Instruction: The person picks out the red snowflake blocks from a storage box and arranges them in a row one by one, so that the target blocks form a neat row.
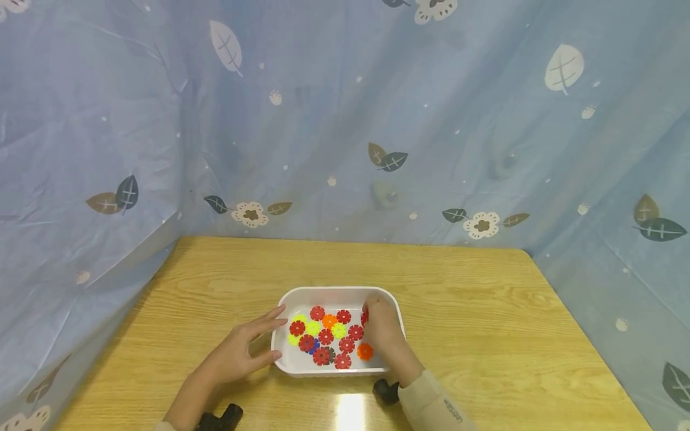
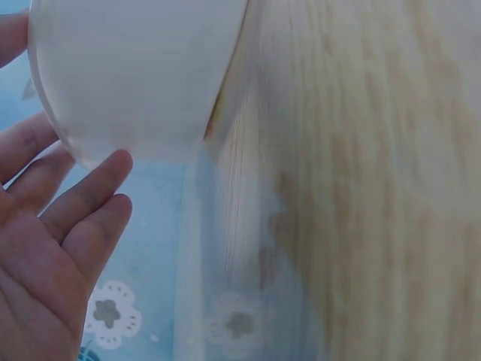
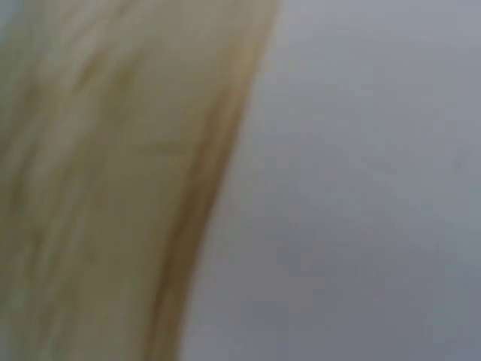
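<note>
A white plastic tray [image 1: 336, 289] holds several notched snowflake discs, among them red [image 1: 317, 313], yellow [image 1: 338, 330], orange [image 1: 365, 351] and blue ones. My left hand [image 1: 237, 353] lies along the tray's left end, fingers spread and nearly straight, touching its rim. The left wrist view shows the left hand [image 2: 45, 241] against the tray's outer wall [image 2: 143, 75]. Inside the tray's right end, my right hand [image 1: 384, 326] reaches down with bent fingers over a partly covered red disc [image 1: 364, 318]. Its fingertips are hidden. In the right wrist view only the blurred tray wall [image 3: 353, 180] shows.
The tray stands on a wooden table [image 1: 474, 323] near its front edge. A blue patterned cloth [image 1: 334, 120] hangs behind the table and at both sides. Dark wrist camera parts [image 1: 386, 392] sit beside the forearms.
</note>
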Demonstrator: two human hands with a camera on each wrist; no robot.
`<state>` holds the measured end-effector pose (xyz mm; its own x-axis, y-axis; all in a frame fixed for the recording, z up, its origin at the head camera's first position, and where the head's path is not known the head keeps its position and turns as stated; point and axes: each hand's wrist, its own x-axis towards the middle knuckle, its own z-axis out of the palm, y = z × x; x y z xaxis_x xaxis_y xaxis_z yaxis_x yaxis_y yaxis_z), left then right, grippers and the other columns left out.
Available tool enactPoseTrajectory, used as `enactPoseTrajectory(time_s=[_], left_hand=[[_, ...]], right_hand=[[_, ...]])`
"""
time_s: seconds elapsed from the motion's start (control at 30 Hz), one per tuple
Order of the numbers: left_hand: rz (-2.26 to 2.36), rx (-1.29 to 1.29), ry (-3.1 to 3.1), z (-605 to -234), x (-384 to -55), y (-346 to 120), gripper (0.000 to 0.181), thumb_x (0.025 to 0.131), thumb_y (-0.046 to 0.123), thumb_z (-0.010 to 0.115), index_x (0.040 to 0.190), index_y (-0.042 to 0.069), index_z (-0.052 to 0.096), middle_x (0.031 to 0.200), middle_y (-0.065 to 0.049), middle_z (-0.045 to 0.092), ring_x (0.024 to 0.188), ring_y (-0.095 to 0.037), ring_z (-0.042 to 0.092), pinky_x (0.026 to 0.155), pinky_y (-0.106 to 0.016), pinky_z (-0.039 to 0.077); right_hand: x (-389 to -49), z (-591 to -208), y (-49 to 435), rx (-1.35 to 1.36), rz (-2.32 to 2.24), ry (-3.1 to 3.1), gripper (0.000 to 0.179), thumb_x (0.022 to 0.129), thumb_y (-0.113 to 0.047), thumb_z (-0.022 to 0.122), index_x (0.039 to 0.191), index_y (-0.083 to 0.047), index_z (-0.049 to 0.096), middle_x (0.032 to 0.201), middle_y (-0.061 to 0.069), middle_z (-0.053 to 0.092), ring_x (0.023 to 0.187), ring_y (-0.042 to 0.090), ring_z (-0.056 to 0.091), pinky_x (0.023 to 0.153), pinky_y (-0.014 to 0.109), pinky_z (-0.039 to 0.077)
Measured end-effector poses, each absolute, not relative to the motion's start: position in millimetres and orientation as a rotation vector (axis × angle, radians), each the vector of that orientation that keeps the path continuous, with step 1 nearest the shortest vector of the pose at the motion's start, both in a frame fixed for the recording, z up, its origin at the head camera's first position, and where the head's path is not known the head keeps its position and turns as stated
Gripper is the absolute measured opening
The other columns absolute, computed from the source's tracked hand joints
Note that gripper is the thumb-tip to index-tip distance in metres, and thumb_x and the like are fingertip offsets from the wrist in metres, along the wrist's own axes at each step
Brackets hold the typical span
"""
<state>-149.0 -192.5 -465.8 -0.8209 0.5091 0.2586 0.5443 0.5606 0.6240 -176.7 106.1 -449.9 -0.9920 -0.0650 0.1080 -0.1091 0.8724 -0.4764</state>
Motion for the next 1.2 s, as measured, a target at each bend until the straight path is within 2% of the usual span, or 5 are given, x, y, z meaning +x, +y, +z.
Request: enactPoseTrajectory(time_s=[0.33,0.63,0.83,1.07,1.2], left_hand=[[-1.114,-0.932,-2.732,-467,-147,-192,0.053,0.085,0.030,0.070,0.133,0.015,0.055,0.151,-0.001,0.038,0.133,-0.030,0.042,0.102,-0.054,0.042],[-1.109,-0.946,-2.712,-466,-146,-193,0.053,0.086,0.029,0.069,0.134,0.014,0.054,0.150,-0.004,0.038,0.132,-0.031,0.043,0.100,-0.053,0.044],[-1.114,-0.954,-2.721,-465,-146,-193,0.053,0.086,0.028,0.069,0.134,0.014,0.054,0.151,-0.004,0.037,0.132,-0.031,0.043,0.101,-0.053,0.044],[-1.100,-0.940,-2.713,-464,-147,-191,0.052,0.085,0.028,0.070,0.133,0.013,0.055,0.151,-0.005,0.037,0.132,-0.032,0.043,0.101,-0.054,0.042],[-1.087,-0.933,-2.712,-465,-146,-194,0.051,0.086,0.026,0.070,0.133,0.013,0.055,0.151,-0.006,0.037,0.131,-0.034,0.043,0.100,-0.055,0.042]], right_hand=[[-170,-436,124,0.156,1.354,-2.691,0.026,0.079,0.011,0.065,0.103,-0.001,0.065,0.096,0.009,0.066,0.088,0.021,0.062,0.079,0.035,0.058],[-168,-426,154,0.021,1.826,-2.413,0.031,0.083,0.007,0.064,0.112,-0.001,0.064,0.110,0.013,0.065,0.094,0.017,0.061,0.079,0.016,0.054],[-165,-430,176,-0.098,1.909,-2.317,0.031,0.085,0.003,0.065,0.116,0.002,0.061,0.112,0.015,0.062,0.091,0.007,0.061,0.078,0.012,0.052],[-171,-435,202,-0.185,1.988,-2.237,0.034,0.086,0.005,0.062,0.120,0.008,0.057,0.101,-0.003,0.062,0.087,0.002,0.059,0.077,0.013,0.053],[-172,-441,212,-0.250,2.046,-2.215,0.036,0.087,0.008,0.058,0.123,0.010,0.054,0.101,-0.006,0.060,0.089,0.002,0.058,0.078,0.013,0.053]])
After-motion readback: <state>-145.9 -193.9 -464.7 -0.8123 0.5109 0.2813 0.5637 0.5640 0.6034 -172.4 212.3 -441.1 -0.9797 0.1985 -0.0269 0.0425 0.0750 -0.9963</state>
